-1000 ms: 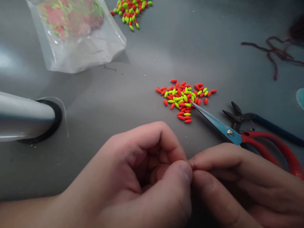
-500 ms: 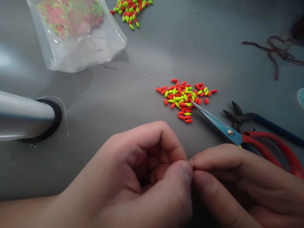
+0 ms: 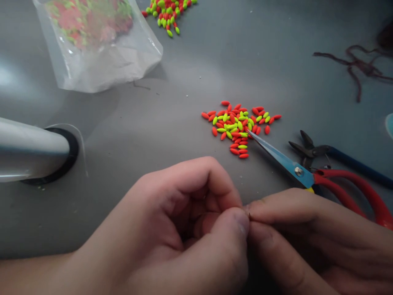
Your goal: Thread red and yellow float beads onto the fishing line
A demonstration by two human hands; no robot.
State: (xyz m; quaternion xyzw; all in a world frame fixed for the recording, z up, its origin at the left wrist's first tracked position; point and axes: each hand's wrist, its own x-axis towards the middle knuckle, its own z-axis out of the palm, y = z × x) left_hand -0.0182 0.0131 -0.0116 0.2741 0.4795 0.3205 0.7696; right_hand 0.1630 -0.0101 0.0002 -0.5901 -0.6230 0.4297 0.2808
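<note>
Two bare hands meet at the lower middle of the view, above a gray desk [image 3: 147,135]. The left hand [image 3: 181,217] is curled, its thumb and index finger pressed together at the tips; anything between them is hidden. The right hand [image 3: 307,233] comes in from the lower right, its thumb and index finger pinching a thin dark strand [image 3: 249,216], a tiny bit of which shows right where the two hands touch. Just beyond the fingers lies a loose pile of oval beads [image 3: 239,126], red and yellow-green. Closed scissors [image 3: 303,175] with red handles point into the pile's lower right edge, the handles partly behind the right hand. Beside them rest blue-handled pliers [image 3: 315,152], jaws apart. Farther right is a tangle of dark red cord [image 3: 364,66]. At upper left, a clear plastic bag [image 3: 104,69] holds red and green pieces, next to a second bead pile [image 3: 168,13]. A silvery cylinder [image 3: 33,147] with a black ring stands at left.
</note>
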